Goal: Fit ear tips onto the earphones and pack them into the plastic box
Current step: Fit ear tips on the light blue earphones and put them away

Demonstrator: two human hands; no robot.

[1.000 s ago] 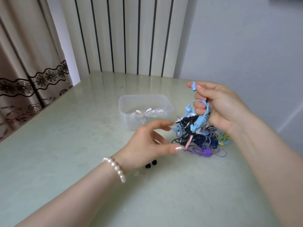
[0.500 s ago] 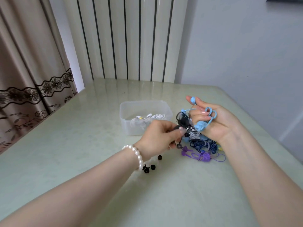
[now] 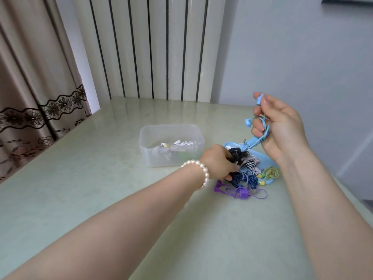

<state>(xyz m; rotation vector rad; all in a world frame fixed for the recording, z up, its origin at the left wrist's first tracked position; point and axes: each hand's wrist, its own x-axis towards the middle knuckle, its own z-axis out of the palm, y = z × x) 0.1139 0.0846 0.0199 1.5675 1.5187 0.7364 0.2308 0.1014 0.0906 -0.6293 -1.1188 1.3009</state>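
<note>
My right hand (image 3: 280,128) is raised over the table and grips light blue earphones (image 3: 255,138); one bud is pinched at my fingertips, the coiled cable hangs below. My left hand (image 3: 219,163), with a pearl bracelet at the wrist, reaches into a pile of coiled earphones and grips a black set (image 3: 235,155). The pile also holds a navy set (image 3: 245,178), a purple set (image 3: 238,190), a striped set (image 3: 251,164) and a yellow-green set (image 3: 269,173), lying on a light blue lid (image 3: 264,158). The clear plastic box (image 3: 171,145) to the left contains white earphones (image 3: 177,145).
The pale green table (image 3: 101,178) runs back to a striped wall panel (image 3: 151,47). A brown curtain (image 3: 30,98) hangs at the left and a grey wall stands to the right. The table's right edge is close beside the pile.
My right hand has lifted the blue earphones higher and to the right. My left hand has gone down into the pile with the black set. The black ear tips near my left wrist are now out of sight.
</note>
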